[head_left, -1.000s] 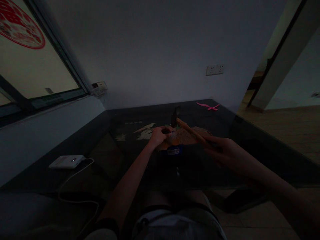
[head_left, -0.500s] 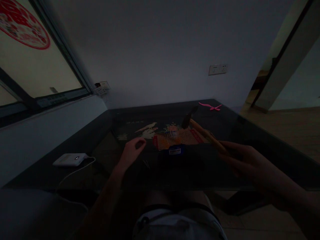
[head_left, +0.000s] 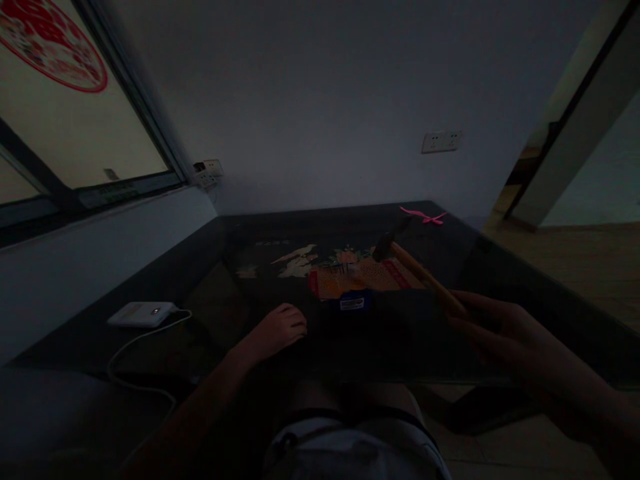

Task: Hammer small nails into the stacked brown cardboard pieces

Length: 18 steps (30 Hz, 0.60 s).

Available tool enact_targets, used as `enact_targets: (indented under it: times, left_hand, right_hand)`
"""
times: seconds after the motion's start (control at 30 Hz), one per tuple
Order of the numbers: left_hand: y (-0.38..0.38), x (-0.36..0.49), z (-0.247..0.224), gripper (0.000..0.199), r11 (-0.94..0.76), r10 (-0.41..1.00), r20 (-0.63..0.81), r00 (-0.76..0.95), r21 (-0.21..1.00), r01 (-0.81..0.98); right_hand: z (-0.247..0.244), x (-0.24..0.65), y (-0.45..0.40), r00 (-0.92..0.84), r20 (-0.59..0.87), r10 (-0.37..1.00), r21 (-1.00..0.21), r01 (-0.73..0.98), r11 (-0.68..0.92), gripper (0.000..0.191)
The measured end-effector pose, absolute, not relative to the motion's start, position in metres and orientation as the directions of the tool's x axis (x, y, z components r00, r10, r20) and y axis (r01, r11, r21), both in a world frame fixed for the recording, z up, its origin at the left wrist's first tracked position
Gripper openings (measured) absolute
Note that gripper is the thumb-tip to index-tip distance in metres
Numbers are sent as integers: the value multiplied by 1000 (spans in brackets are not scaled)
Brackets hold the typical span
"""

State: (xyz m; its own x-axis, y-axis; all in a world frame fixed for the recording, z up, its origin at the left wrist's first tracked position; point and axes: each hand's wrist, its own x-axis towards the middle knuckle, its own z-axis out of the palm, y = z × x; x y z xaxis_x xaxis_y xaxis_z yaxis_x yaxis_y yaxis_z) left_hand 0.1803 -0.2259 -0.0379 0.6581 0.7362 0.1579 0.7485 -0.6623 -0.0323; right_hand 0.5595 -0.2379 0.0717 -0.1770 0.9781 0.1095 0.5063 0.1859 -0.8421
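Note:
In my right hand [head_left: 495, 327] is a hammer [head_left: 421, 271], gripped by its wooden handle, its dark head tilted up over the table. My left hand [head_left: 281, 328] is low over the tabletop with its fingers curled together; what they hold, if anything, is hidden. A small dark blue packet [head_left: 353, 303] with a white label lies to the right of that hand. Just behind it is an orange and red patterned sheet [head_left: 373, 279], with some thin dark pieces and a small pale item on it, too dim to name.
On the dark table [head_left: 200, 280], a white power bank [head_left: 141, 314] with a white cable [head_left: 131, 343] lies to the left. A pink strap-like item [head_left: 425, 217] is at the far right corner. Wall sockets [head_left: 441, 141] are behind, a window [head_left: 75, 133] at left.
My left hand has come down and slightly right, its fingers curling over the spot where thin, nail-like pieces lay. The hammer stays in my right hand, a little lower and further right.

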Motion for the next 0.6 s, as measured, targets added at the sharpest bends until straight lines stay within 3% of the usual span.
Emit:
enact_targets:
  times: [0.1,0.2,0.33,0.43,0.5,0.6]
  left_hand:
    - [-219,183,-40,18,-684,717,174,675,-15,729]
    - [-220,190,-37,18,-668,732,273,624,106,737]
    - [-231,204,-29,15,-525,816,491,304,412,745]
    - [-231,216,-20,15,-382,846,533,-21,633,673]
    - [-225,224,-13,21,-337,835,525,-163,723,603]
    - [-212,234,2,26,-362,823,520,-228,790,495]
  right_hand:
    - [73,559,-239,-198,17,980,-897,429,103,51]
    - [72,560,-239,-214,28,976,-904,411,116,47]
    - [68,561,-237,-206,45,978,-906,403,126,44]
    - [65,559,-234,-210,50,976,-907,400,132,44]
    - [63,557,-233,-204,50,978,-907,401,130,46]
    - [63,554,-232,-199,27,980,-912,396,106,50]
